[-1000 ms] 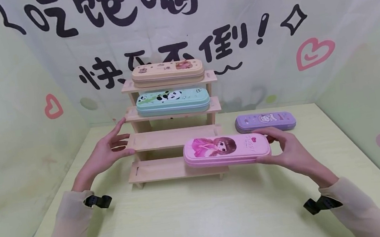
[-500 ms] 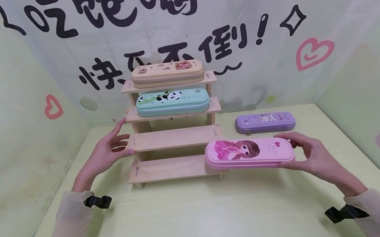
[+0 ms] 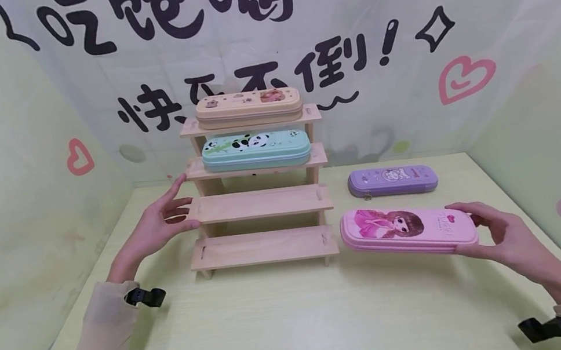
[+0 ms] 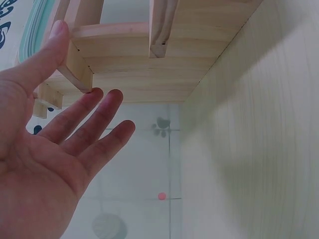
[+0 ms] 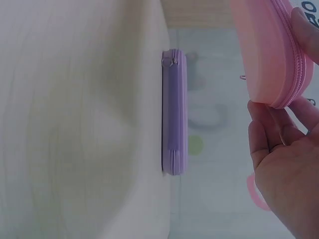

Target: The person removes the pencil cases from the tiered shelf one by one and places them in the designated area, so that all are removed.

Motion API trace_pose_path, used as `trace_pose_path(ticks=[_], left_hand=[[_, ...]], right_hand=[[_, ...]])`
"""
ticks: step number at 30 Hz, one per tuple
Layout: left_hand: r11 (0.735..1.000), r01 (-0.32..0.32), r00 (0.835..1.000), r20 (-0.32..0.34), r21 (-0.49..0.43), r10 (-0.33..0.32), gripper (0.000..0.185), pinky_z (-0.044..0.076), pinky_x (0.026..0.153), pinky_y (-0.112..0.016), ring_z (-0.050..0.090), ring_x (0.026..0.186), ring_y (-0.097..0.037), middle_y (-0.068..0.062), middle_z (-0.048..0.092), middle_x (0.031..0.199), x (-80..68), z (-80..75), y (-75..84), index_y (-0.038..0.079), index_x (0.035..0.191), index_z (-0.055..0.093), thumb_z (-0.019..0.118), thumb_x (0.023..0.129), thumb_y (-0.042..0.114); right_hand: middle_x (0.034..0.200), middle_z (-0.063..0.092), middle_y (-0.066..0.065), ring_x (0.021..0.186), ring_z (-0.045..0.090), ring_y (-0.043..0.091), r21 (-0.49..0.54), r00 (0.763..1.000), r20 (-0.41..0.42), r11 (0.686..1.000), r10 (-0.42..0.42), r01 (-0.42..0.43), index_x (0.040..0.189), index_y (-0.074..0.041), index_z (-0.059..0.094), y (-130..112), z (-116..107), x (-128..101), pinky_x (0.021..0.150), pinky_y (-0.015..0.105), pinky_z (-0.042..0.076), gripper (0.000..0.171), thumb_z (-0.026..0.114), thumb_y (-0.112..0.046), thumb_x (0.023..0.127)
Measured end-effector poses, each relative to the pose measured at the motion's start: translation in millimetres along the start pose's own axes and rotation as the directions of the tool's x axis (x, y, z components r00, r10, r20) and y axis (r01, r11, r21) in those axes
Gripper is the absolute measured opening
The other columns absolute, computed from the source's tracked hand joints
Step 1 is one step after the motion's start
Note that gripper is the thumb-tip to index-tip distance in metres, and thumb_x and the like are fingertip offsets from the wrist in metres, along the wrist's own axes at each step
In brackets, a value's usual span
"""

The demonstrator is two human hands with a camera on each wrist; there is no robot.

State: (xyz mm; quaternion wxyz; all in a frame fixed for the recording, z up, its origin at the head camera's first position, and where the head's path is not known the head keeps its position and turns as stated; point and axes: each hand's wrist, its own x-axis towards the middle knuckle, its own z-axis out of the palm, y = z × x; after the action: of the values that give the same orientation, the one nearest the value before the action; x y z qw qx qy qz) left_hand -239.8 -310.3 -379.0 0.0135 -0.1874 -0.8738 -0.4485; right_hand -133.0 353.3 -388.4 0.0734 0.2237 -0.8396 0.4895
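Rightward and a little nearer, the pink case (image 3: 406, 227) and the right hand (image 3: 515, 242) have travelled from in front of the rack (image 3: 260, 203) to a spot off its right edge; the left hand (image 3: 155, 226) has stayed put.

The near half of the bench (image 3: 299, 324) is pale, faintly grained, with a soft gloss. Over its right half, the right hand pinches the pink case by its right end — thumb along the near edge, fingers behind — with a shadow on the bench beneath. Gripped at one end alone, the case could droop or twist if the pinch loosened; its smooth, rounded shell, zipped round the side, looks to offer little bite.

The left hand, fingers spread, rests at the left ends of the middle shelves. Too firm a push there would probably slide the rack, a light-looking stair of bare wooden planks, and shake the cases above.

Just beyond the pink one, the purple case (image 3: 393, 181) lies flat toward the bench's far right corner, a ring on its zip; a low backward swing might knock it. Up the rack, the mint case (image 3: 256, 151), panda-printed, lies on the second shelf from the top, the beige case (image 3: 248, 109) on the top one, both long and round-cornered. Behind the bench's far edge hangs a creased, lettered sheet (image 3: 380, 84).
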Motion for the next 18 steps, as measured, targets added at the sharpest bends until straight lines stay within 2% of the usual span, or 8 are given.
trace_pose_path(ticks=[6, 12, 18], left_hand=[[1.000, -0.002, 1.000, -0.001, 0.004, 0.002, 0.105, 0.054, 0.105, -0.044, 0.063, 0.127, -0.043, -0.027, 0.057, 0.147, -0.1, -0.3, 0.6, 0.044, 0.168, 0.018, 0.085, 0.092, 0.017], [1.000, 0.002, 1.000, -0.002, 0.007, -0.002, 0.105, 0.051, 0.106, -0.054, 0.062, 0.127, -0.044, -0.028, 0.056, 0.148, -1.1, -0.5, 1.0, 0.044, 0.169, 0.017, 0.085, 0.093, 0.017], [1.000, 0.003, 1.000, -0.002, 0.001, -0.003, 0.105, 0.050, 0.106, -0.056, 0.061, 0.129, -0.043, -0.027, 0.055, 0.149, -1.9, -0.3, 2.4, 0.044, 0.168, 0.016, 0.085, 0.093, 0.017]], right_hand=[[0.128, 0.066, 0.001, 0.105, 0.058, 0.012, -0.063, 0.999, -0.010, 0.997, 0.054, -0.054, 0.146, 0.001, 0.057, 18, -14, -8, 0.080, 0.020, 0.046, 0.074, 0.082, 0.017, 0.079], [0.120, 0.066, -0.006, 0.100, 0.058, 0.008, -0.121, 0.994, 0.008, 0.987, 0.105, -0.104, 0.151, -0.003, 0.054, 34, -24, -7, 0.070, 0.024, 0.043, 0.073, 0.082, 0.009, 0.085], [0.112, 0.066, -0.002, 0.095, 0.058, 0.010, -0.164, 0.988, 0.023, 0.975, 0.153, -0.148, 0.152, -0.006, 0.054, 50, -31, 0, 0.067, 0.026, 0.041, 0.070, 0.083, 0.002, 0.088]])
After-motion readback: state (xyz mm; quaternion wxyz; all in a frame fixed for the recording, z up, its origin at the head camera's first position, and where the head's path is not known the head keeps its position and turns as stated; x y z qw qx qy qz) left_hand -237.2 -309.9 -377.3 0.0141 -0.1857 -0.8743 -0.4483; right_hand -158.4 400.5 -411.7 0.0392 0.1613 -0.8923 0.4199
